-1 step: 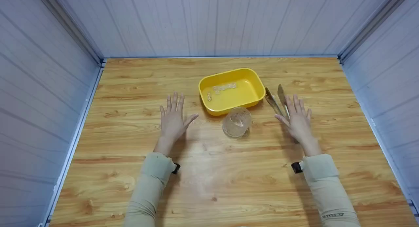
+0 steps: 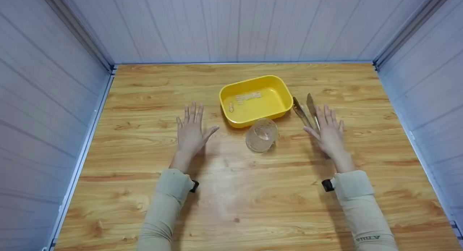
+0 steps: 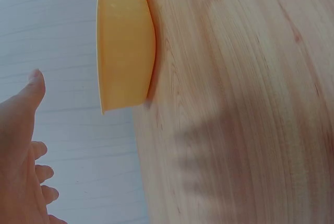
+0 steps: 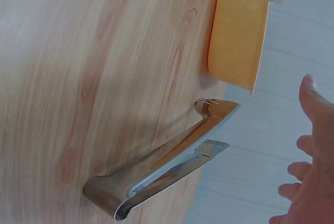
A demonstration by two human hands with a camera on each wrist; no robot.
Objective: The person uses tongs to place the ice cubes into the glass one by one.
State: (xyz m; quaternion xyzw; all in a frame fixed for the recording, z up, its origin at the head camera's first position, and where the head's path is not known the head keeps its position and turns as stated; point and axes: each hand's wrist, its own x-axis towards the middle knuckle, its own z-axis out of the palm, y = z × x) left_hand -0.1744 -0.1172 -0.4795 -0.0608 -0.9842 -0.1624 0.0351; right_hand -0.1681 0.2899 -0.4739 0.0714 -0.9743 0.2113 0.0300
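My left hand [image 2: 190, 137] hovers above the table left of a yellow tub [image 2: 249, 115], fingers spread and straight, touching nothing. Over a pair of metal tongs [image 4: 162, 161] is my right hand [image 2: 330, 137], also spread and holding nothing; in the head view it covers part of them. The right wrist view shows the tongs lying on the table with their arms apart. A clear patterned glass [image 2: 261, 136] stands in front of the tub. Inside the tub are several small clear pieces [image 2: 248, 96], grouped toward its left and back; their kind is hard to tell.
The wood-grain table [image 2: 231, 196] is bounded by pale panel walls [image 2: 224, 26] at the back and both sides. Each sleeve cuff carries a small black device, such as the one on the right wrist [image 2: 328, 185].
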